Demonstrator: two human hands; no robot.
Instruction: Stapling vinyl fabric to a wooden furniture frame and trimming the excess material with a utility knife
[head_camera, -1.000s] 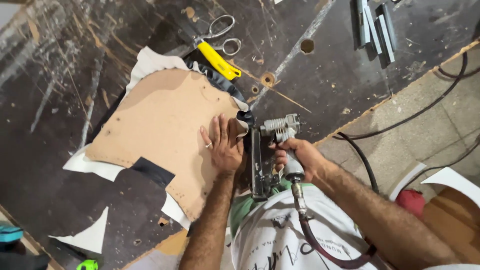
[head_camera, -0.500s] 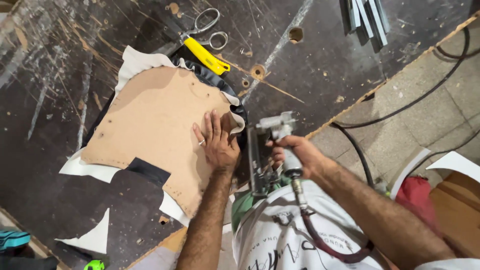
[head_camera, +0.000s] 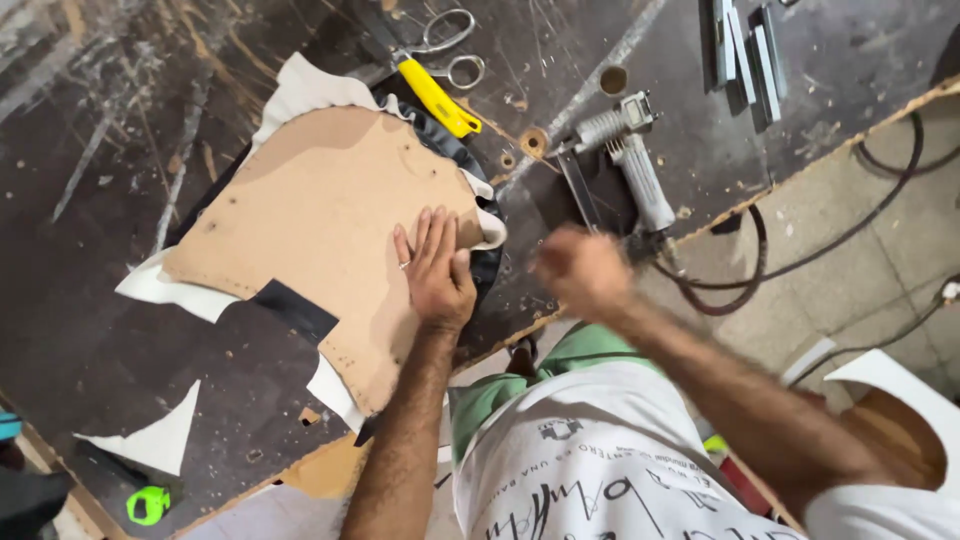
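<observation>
My left hand (head_camera: 436, 270) presses flat, fingers spread, on the right edge of a tan shaped board (head_camera: 320, 220) that lies over white and black covering material on the dark workbench (head_camera: 120, 120). My right hand (head_camera: 580, 272) is blurred, held in the air near the bench's front edge with nothing in it. A grey pneumatic staple gun (head_camera: 625, 160) lies on the bench just beyond my right hand, its hose trailing off the edge.
Scissors (head_camera: 450, 45) and a yellow-handled cutter (head_camera: 435, 97) lie beyond the board. Metal staple strips (head_camera: 745, 50) rest at the far right of the bench. Black hoses (head_camera: 830, 240) run over the tiled floor. A green tape measure (head_camera: 148, 503) sits at the near left corner.
My right hand held the staple gun at the board's edge before; the gun now lies on the bench and the hand has come away from it. The left hand stays on the board.
</observation>
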